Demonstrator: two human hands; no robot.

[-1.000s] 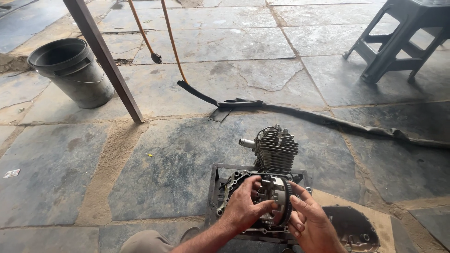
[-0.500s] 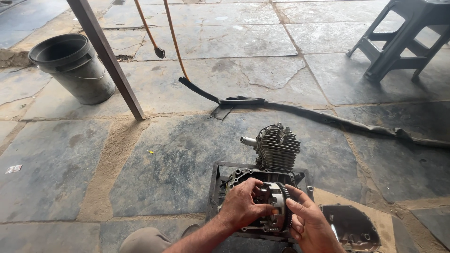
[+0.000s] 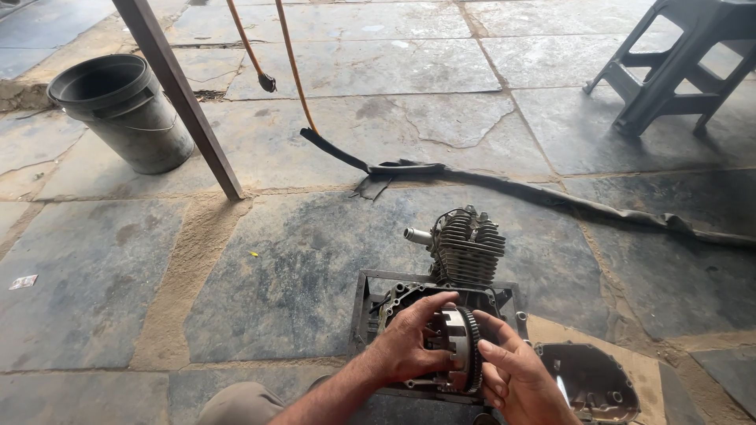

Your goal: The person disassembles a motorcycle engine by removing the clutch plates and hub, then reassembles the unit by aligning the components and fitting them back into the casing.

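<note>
Both your hands clamped the toothed clutch drum (image 3: 459, 349): left hand (image 3: 411, 346) across its face, right hand (image 3: 512, 376) on its rim, above the engine (image 3: 465, 248) in its metal frame (image 3: 361, 303).

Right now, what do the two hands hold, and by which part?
Both hold the toothed clutch drum on the engine: left hand on its face, right hand at its toothed rim.

One engine (image 3: 465, 252) stands just ahead of the two hands, left (image 3: 413, 342) and right (image 3: 516, 378), which share one toothed clutch drum (image 3: 461, 346). One engine cover (image 3: 587, 378) lies right of them. Farther off: one bucket (image 3: 118, 110), one plastic stool (image 3: 677, 63), one flat hose (image 3: 551, 197).
</note>
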